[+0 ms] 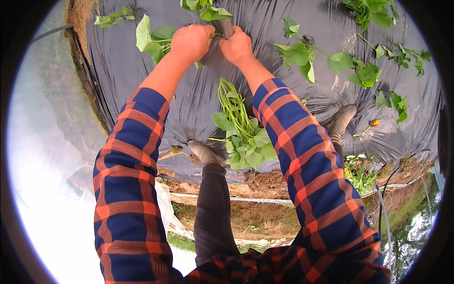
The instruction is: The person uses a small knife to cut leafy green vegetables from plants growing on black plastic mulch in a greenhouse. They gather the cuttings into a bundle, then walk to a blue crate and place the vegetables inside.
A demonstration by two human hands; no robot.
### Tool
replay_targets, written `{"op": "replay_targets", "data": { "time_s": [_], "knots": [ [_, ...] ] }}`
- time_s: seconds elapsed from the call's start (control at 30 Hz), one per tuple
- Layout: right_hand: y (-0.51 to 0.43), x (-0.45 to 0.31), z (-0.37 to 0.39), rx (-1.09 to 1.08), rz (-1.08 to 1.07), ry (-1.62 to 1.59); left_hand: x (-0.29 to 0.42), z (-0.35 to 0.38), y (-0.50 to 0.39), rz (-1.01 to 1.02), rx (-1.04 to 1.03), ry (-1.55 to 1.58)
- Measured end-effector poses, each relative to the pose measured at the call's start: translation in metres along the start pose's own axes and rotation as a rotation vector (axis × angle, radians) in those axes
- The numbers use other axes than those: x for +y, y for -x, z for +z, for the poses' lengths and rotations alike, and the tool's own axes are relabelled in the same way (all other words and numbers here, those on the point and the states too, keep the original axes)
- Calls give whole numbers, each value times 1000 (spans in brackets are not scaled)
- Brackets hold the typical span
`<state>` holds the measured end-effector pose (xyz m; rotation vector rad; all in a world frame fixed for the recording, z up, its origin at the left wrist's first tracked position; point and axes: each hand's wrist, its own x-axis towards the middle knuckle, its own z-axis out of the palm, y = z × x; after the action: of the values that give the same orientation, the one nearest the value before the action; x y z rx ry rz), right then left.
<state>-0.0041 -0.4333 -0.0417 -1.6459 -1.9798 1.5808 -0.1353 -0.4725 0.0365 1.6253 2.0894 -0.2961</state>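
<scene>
My left hand (191,42) is closed around the stem of a leafy green cutting (155,41); its broad leaves stick out to the left and the stem end shows at the right of the fist. Close beside it, my right hand (237,46) grips a grey cylindrical tool (226,29), held roughly upright over the black plastic mulch film (191,103). The tool's lower end cannot be made out. Between my feet lies a bundle of leafy cuttings (244,131), stems pointing away from me.
Several leafy plants (298,55) stand or lie on the film to the right, with more leaves (214,13) just beyond my hands. My shoes (205,152) press into the film. A wilted yellow flower (374,123) lies at right. Bare soil (262,183) borders the film behind me.
</scene>
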Motion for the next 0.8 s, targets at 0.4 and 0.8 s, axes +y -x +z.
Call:
{"op": "replay_targets", "data": {
  "time_s": [0.4,0.8],
  "knots": [
    [186,-28,-158,89,122,-397,16,50,-40,1,-56,-55],
    [271,26,-227,157,163,-165,136,51,66,-203,190,525]
  ]
}}
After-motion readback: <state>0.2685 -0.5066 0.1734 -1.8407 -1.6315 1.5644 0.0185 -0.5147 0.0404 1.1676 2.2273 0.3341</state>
